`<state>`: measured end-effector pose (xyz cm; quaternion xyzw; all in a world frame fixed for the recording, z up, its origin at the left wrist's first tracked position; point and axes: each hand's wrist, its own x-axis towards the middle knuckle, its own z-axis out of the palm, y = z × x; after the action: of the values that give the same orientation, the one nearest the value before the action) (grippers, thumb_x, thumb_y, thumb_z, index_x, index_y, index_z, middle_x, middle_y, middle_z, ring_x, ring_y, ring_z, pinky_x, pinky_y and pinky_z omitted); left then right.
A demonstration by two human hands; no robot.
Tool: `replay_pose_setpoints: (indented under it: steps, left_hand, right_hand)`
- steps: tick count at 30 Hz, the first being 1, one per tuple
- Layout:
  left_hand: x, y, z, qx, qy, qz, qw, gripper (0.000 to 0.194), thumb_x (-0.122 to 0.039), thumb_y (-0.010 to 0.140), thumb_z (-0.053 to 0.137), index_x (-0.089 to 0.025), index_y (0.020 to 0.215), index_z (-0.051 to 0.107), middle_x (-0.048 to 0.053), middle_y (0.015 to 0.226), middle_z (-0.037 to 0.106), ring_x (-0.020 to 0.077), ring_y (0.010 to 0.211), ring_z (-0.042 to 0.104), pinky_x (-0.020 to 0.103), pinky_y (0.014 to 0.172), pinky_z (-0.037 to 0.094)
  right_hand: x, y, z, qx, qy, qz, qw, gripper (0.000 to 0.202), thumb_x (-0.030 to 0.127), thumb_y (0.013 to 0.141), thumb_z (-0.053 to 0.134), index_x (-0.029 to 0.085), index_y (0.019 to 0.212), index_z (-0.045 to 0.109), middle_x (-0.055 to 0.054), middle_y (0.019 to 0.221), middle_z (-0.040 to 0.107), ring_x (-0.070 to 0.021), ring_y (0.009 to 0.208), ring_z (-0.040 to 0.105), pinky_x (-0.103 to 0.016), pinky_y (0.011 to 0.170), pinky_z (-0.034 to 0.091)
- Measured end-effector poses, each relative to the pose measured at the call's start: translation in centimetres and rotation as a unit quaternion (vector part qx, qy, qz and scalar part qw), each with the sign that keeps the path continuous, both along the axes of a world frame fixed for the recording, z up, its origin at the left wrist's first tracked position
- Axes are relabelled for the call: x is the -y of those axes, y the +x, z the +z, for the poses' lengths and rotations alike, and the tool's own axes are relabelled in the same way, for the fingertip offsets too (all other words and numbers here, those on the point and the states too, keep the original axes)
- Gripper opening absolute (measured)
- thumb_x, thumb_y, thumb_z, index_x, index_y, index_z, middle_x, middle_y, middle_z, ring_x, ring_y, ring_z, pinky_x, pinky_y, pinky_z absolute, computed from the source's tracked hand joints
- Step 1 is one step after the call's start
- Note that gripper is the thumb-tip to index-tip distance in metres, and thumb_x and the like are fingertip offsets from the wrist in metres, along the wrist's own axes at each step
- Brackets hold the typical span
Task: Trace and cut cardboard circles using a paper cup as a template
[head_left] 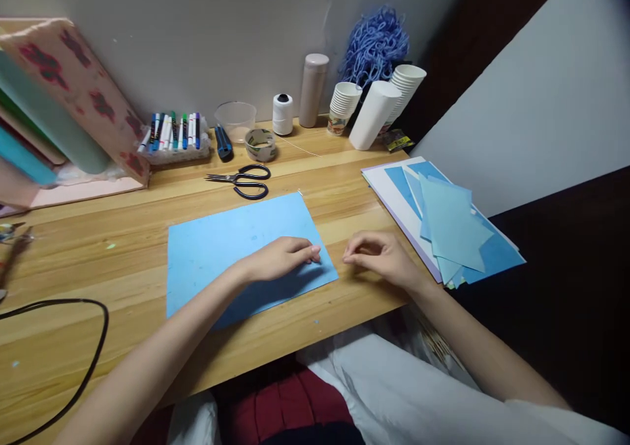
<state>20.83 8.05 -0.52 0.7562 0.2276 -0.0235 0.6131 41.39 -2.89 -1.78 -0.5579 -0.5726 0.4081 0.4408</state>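
A blue sheet of paper [211, 248] lies flat on the wooden table [305, 327]. My left hand [283, 258] is over the sheet's right half, its fingers curled and closed; whatever they hold, if anything, is too small to make out. Just right of the sheet's edge is my right hand [377, 254], thumb and forefinger brought together in a pinch, with anything between the tips too small to see. Black-handled scissors [246, 181] rest behind the sheet.
Papers [450, 218] are stacked at the right. Along the back stand markers [172, 133], a cutter [223, 144], tape [260, 145], a thread spool [282, 115], a bottle [313, 90], paper cups [342, 107] and blue yarn [377, 44]. A black cable [104, 327] loops at left.
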Motion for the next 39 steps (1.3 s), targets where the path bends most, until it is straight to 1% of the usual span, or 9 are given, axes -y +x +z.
replay_pose_setpoints:
  steps: [2,5,12,18,24,30,33,36,39]
  left_hand:
    - [0.3,0.2,-0.4,0.007,0.083,-0.014,0.996,0.044,-0.05,0.09,0.041,-0.017,0.099,0.068,0.007,0.101,0.069,0.0185,0.093,0.059,0.027,0.086,0.042]
    - [0.9,0.1,-1.3,0.047,0.084,-0.049,0.994,0.036,-0.04,0.093,0.041,-0.018,0.097,0.069,0.006,0.104,0.069,0.0172,0.096,0.06,0.025,0.089,0.041]
    - [1.7,-0.6,-3.1,0.104,0.123,-0.051,0.986,0.032,-0.03,0.094,0.04,-0.02,0.099,0.07,0.006,0.113,0.065,0.0157,0.103,0.059,0.025,0.094,0.04]
    - [1.9,-0.7,-3.2,0.112,0.151,-0.049,0.981,0.031,-0.028,0.094,0.039,-0.021,0.1,0.069,0.004,0.112,0.065,0.0158,0.102,0.059,0.026,0.093,0.041]
    - [2.2,-0.7,-3.2,0.128,0.176,-0.051,0.975,0.03,-0.023,0.093,0.038,-0.02,0.103,0.066,0.004,0.109,0.066,0.0159,0.101,0.058,0.027,0.093,0.041]
    - [2.6,-0.9,-3.0,0.126,0.247,-0.088,0.957,0.034,-0.016,0.088,0.043,-0.025,0.116,0.061,0.003,0.115,0.061,0.0171,0.106,0.056,0.03,0.092,0.043]
    - [3.0,-0.9,-2.9,0.115,0.289,-0.1,0.945,0.038,-0.016,0.088,0.043,-0.026,0.121,0.058,0.004,0.117,0.059,0.0176,0.105,0.055,0.031,0.09,0.044]
    - [3.5,-0.8,-2.9,0.1,0.342,-0.113,0.927,0.038,-0.02,0.089,0.042,-0.025,0.124,0.056,0.006,0.118,0.058,0.0196,0.104,0.055,0.033,0.089,0.046]
    - [4.0,-0.8,-3.3,0.095,0.387,-0.127,0.908,0.04,-0.024,0.092,0.037,-0.022,0.13,0.051,0.009,0.124,0.055,0.0221,0.111,0.053,0.036,0.092,0.046]
  right_hand:
    - [0.4,0.8,-0.2,0.016,-0.134,0.029,0.99,0.025,0.038,0.07,0.073,0.015,0.07,0.065,-0.004,0.07,0.067,-0.0157,0.066,0.062,-0.027,0.061,0.049]
    - [0.7,1.3,-0.4,0.039,-0.206,0.059,0.976,0.025,0.039,0.069,0.072,0.015,0.073,0.068,-0.004,0.074,0.069,-0.0167,0.071,0.063,-0.027,0.065,0.048]
    - [0.1,1.1,0.1,0.104,-0.227,0.096,0.964,0.02,0.034,0.071,0.069,0.015,0.074,0.071,-0.004,0.075,0.07,-0.0167,0.072,0.061,-0.026,0.065,0.043]
    - [-0.7,0.9,-0.1,0.151,-0.232,0.122,0.953,0.018,0.032,0.072,0.067,0.014,0.073,0.069,-0.002,0.071,0.066,-0.0136,0.066,0.056,-0.024,0.059,0.039]
    - [-0.5,-0.2,0.2,0.23,-0.22,0.093,0.943,0.014,0.029,0.071,0.068,0.015,0.07,0.066,0.0,0.065,0.062,-0.0123,0.06,0.054,-0.023,0.054,0.036]
    - [-1.4,-1.2,1.7,0.359,-0.238,0.098,0.897,0.014,0.026,0.072,0.068,0.017,0.063,0.062,0.0,0.066,0.066,-0.013,0.06,0.056,-0.023,0.053,0.032]
    - [-2.7,-1.0,2.1,0.426,-0.24,0.108,0.865,0.029,0.038,0.062,0.076,0.018,0.06,0.055,-0.001,0.065,0.064,-0.0148,0.059,0.054,-0.024,0.05,0.027]
    - [-3.9,0.0,1.8,0.426,-0.26,0.128,0.857,0.041,0.047,0.053,0.08,0.019,0.059,0.051,0.0,0.06,0.06,-0.0143,0.056,0.051,-0.025,0.048,0.026]
    - [-4.7,1.5,1.1,0.362,-0.275,0.156,0.877,0.034,0.04,0.057,0.079,0.018,0.06,0.053,0.002,0.06,0.059,-0.0122,0.055,0.05,-0.023,0.048,0.028]
